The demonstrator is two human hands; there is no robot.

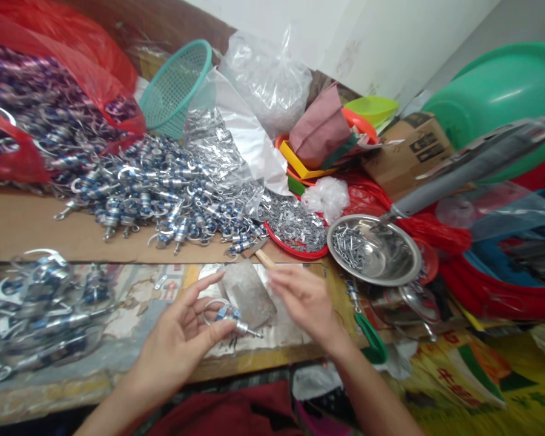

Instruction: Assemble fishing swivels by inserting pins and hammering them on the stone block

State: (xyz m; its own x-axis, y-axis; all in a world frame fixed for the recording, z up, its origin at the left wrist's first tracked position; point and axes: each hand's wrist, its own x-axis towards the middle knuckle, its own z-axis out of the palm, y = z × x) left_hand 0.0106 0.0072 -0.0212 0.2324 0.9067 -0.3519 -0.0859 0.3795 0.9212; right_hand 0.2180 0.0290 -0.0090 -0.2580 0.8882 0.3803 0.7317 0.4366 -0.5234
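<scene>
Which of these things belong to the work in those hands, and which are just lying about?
Seemingly part of the job:
blue-and-silver fitting in the left hand
metal block near the right hand
loose fittings
small metal pieces
metal pins

Probably just lying about:
green basin
cardboard box
teal basket

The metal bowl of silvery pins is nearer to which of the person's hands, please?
Right: the right hand is below and left of the metal bowl; the left hand is farther left, holding a metal fitting.
</scene>
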